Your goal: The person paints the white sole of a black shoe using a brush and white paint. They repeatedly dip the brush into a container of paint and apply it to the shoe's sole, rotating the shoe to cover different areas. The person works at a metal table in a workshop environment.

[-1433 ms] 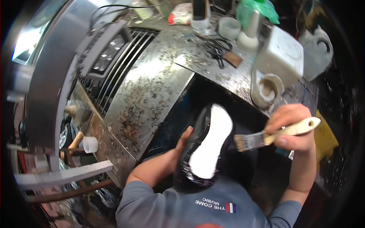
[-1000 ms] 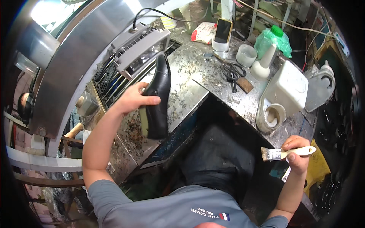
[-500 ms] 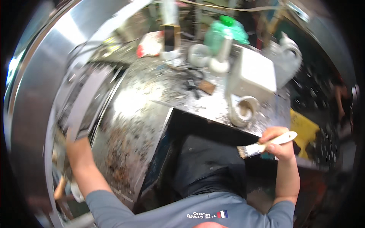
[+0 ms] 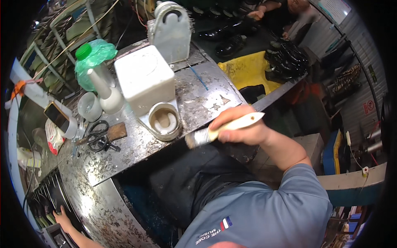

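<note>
My right hand (image 4: 240, 126) is closed around the pale handle of a flat brush (image 4: 198, 138). Its whitish, stained bristles point left, close to the table's front edge. Left of the bristles stands a white box-shaped container (image 4: 144, 76) with a round, glue-stained cup (image 4: 163, 120) at its front. Far off at the lower left, my left hand (image 4: 63, 221) reaches with fingers apart into a dark slatted channel (image 4: 53, 190). Beside it lie several dark pieces with greenish edges (image 4: 43, 211), too small to name surely. Nothing shows in that hand.
Scissors (image 4: 98, 136), a brown block (image 4: 117, 132), a white bottle (image 4: 109, 97), a phone (image 4: 57, 115) and a green-capped jug (image 4: 84, 51) crowd the worn metal table (image 4: 144, 155). A yellow tray (image 4: 244, 70) and black shoes (image 4: 285, 60) lie beyond; another person (image 4: 293, 20) works there.
The view has swung right, bringing the yellow tray, shoes and the other person into fuller sight. My right hand still holds the brush. My left hand no longer appears beside the long grey panel.
</note>
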`<state>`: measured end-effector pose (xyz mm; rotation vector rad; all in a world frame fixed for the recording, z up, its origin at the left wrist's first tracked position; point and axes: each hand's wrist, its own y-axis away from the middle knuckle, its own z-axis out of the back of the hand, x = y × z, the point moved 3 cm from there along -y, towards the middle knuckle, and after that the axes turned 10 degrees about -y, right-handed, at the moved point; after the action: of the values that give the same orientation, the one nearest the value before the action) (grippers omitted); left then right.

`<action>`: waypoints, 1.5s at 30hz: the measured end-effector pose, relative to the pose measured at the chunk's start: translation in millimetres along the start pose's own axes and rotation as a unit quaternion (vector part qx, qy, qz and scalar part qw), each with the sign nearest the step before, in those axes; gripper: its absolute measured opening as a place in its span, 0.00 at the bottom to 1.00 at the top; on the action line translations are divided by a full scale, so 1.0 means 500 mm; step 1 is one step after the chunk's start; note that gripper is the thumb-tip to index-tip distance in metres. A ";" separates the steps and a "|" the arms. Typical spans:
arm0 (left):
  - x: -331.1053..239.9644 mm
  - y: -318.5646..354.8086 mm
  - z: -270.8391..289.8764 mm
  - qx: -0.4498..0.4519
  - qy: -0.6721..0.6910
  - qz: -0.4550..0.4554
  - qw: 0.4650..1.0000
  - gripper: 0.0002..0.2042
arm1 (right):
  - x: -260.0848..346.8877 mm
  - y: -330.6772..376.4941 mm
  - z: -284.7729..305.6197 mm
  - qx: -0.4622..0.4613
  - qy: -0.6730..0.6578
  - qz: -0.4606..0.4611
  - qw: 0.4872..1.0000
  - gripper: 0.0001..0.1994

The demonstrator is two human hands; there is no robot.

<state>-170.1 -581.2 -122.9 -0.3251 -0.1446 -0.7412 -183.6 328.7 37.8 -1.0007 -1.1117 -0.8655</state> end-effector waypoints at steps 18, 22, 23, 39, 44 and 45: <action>-0.201 0.541 0.388 -0.155 -0.004 -0.166 0.974 0.21 | -0.412 0.054 0.533 -0.007 0.605 -0.275 0.747 0.40; -0.254 0.589 0.418 -0.187 0.016 -0.244 0.952 0.20 | -0.441 0.057 0.561 0.048 0.578 -0.282 0.764 0.28; -0.273 0.598 0.423 -0.189 0.024 -0.257 0.948 0.19 | -0.432 0.077 0.574 0.050 0.566 -0.267 0.778 0.27; -0.629 0.876 0.656 -0.065 0.350 -0.502 0.788 0.22 | 0.025 0.096 0.394 -0.344 0.234 0.161 0.895 0.33; -0.752 0.969 0.698 0.158 0.552 -0.476 0.667 0.55 | 0.081 0.044 0.173 -0.124 0.216 0.324 0.913 0.35; -0.759 0.985 0.703 0.176 0.582 -0.467 0.642 0.62 | 0.077 0.035 0.128 -0.096 0.201 0.322 0.920 0.33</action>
<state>-116.6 120.7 -2.4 0.7337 0.8544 -1.7948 -177.6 392.3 80.2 -1.1869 -0.3053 -0.5979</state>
